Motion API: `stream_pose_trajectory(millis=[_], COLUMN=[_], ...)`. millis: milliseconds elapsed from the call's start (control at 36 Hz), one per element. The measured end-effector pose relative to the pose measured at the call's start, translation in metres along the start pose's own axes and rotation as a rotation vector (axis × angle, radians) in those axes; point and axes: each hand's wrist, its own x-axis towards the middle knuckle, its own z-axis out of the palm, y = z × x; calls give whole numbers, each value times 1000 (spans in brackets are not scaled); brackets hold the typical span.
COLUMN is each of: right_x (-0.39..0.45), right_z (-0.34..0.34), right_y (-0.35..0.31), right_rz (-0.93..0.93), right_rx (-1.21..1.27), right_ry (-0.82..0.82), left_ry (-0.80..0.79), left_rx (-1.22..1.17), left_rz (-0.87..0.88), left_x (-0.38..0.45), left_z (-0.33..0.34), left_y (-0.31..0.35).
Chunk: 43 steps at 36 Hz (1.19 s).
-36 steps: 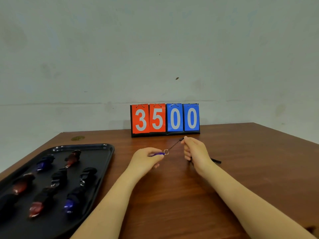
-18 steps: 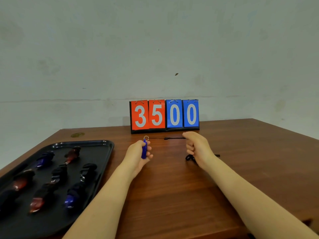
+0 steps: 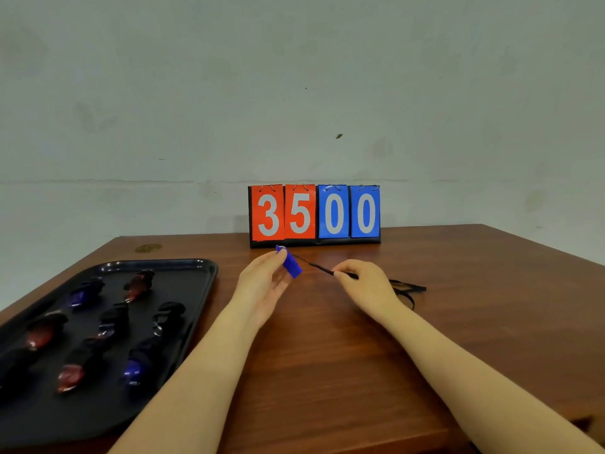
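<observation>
Dead centre, left hand (image 3: 263, 285): pinches small blue plastic whistle (image 3: 291, 265).
Right hand (image 3: 368, 285), 3 o'clock: pinches thin black cord (image 3: 316, 265); pull gently, taut.

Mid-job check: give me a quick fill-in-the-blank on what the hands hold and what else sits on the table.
1. The left hand holds a small ____ whistle.
2. The right hand pinches a thin ____ cord that runs to the whistle.
3. The flip scoreboard at the back of the table reads ____.
4. The dark tray lies to the ____ of both hands.

Missing words: blue; black; 3500; left.
</observation>
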Motion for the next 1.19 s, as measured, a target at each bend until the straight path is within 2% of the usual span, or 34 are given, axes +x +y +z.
stream_pose_trajectory(millis=[250, 361, 444, 583, 750, 917, 1083, 1194], right_x=[-3, -8, -14, -19, -18, -13, -7, -5], right_z=[5, 5, 7, 11, 3, -4, -8, -10], right_y=[-2, -10, -18, -24, -28, -26, -20, -16], right_rz=[-88, -155, -220, -298, -234, -160, -129, -93], right_rx=[-87, -60, -67, -46, 180, 337, 351, 375], right_ry=[-169, -171, -216, -268, -95, 89, 244, 275], left_ry=[66, 143, 236, 254, 264, 141, -92, -284], left_rx=[-107, -33, 126, 414, 791, 829, 683, 649], left_rz=[37, 122, 198, 365, 440, 386, 197, 160], left_x=[3, 5, 7, 9, 10, 5, -5, -17], left_z=[3, -1, -5, -8, -10, -4, 3, 11], left_y=[-4, -5, -5, -7, -8, -10, -9, -11])
